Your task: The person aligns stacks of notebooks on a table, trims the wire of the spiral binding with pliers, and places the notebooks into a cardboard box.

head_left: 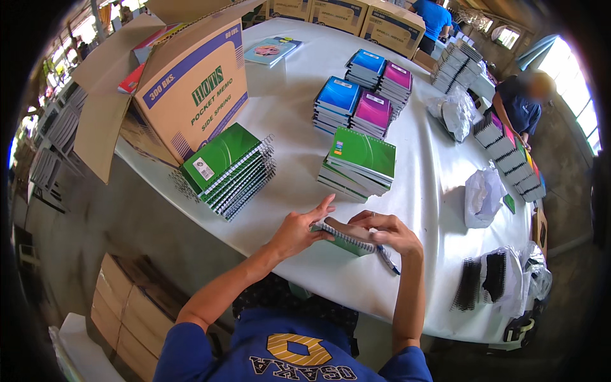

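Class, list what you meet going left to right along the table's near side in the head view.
Stack of green spiral notebooks → left hand → right hand → dark spiral coils → crumpled clear plastic.

Upper left: open carton [191, 95], green-blue print | top: cartons [336, 16], dark print | bottom: shirt [302, 350], lettering | centre-left: green notebook [226, 156], barcode label [203, 169]
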